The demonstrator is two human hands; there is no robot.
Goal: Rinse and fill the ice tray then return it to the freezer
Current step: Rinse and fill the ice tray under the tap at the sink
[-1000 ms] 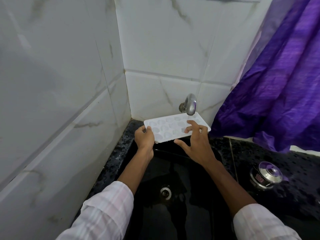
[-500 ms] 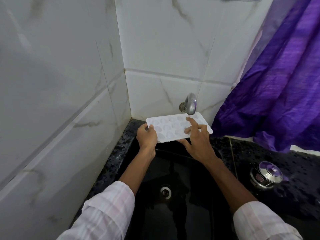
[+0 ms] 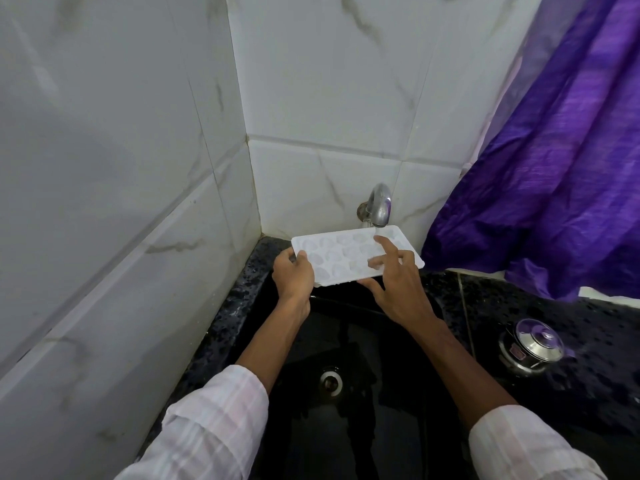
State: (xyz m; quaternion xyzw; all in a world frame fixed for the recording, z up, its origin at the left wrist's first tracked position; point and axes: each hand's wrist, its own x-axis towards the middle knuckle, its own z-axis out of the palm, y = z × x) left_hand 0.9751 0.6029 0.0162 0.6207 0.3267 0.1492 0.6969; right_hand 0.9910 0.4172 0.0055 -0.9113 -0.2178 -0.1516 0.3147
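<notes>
Tray position: The white ice tray (image 3: pixel 346 258) was held level over the back of the black sink (image 3: pixel 408 427), cells up, its far right corner just under the tap (image 3: pixel 379 206).
Left hand: Your left hand (image 3: pixel 294 275) gripped the tray's left short end, with the thumb on top of the rim and the fingers curled round beneath.
Right hand: Your right hand (image 3: pixel 398 282) lay spread and loose over the right half of the tray. The index finger reached out straight toward the spout, the other fingers were lightly bent on the cells and partly blurred, and the thumb sat along the near long edge. You had no wrap round the tray on this side. Whether the thumb bore any weight from below, I could not tell.
Water: A thin stream appeared to drop from the spout onto the cells near your index fingertip. How full the cells were was not readable.
Sink: The basin was wet and glossy, with the round drain (image 3: pixel 330 381) below your forearms.
Counter: The speckled black counter (image 3: pixel 606 393) was on the right, with a small steel pot (image 3: pixel 531 346) under a glass lid standing well apart from the tray.
Surroundings: Marbled white wall tiles (image 3: pixel 104 168) ran behind and to the left, and a purple curtain (image 3: pixel 554 168) hung on the right, its hem resting on the counter.
Sleeves: Both were pale check and ended short of the wrists.
</notes>
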